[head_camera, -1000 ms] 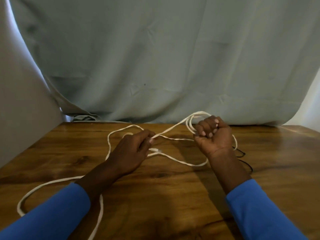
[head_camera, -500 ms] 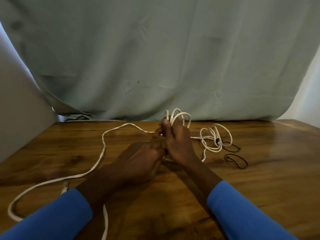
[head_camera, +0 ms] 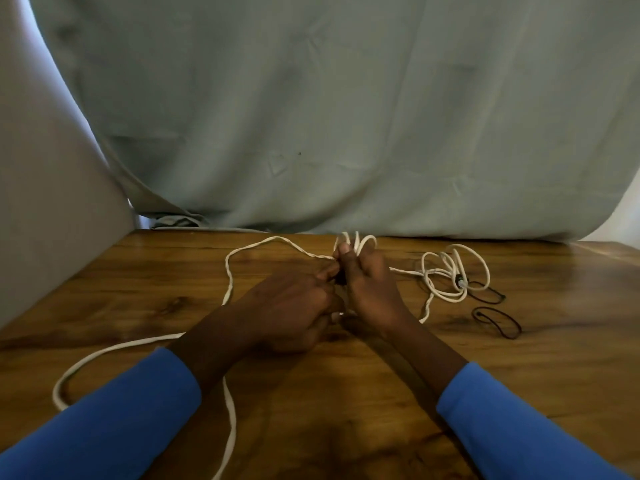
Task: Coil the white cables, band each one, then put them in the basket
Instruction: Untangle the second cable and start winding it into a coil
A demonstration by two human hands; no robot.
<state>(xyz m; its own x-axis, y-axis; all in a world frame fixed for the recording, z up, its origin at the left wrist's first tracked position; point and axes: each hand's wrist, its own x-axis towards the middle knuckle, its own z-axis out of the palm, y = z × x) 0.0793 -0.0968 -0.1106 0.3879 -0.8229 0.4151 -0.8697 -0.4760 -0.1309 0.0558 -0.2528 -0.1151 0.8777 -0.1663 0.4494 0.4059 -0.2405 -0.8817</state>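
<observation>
White cable [head_camera: 228, 289] part-coiled, loops sticking up just above the fingers [head_camera: 367, 268] of the right hand [head_camera: 374, 292], curled tight round the bundle. Left hand [head_camera: 291, 306] pressed close beside, fingers [head_camera: 325, 271] bent, tips pinching the loose strand at the mouth of the coil. Rest of that strand trailing away left of the fingers, out across the counter [head_camera: 346, 410], then back in one wide loop under the blue sleeve [head_camera: 121, 427]. Something small and dark between the two hands, too hidden to name. Well right of the fingers, a second white cable [head_camera: 453, 271] lying loosely coiled on the counter, two black bands [head_camera: 498, 323] just beside it. Pale green cloth [head_camera: 346, 116] hanging beyond the fingers, behind the counter.
</observation>
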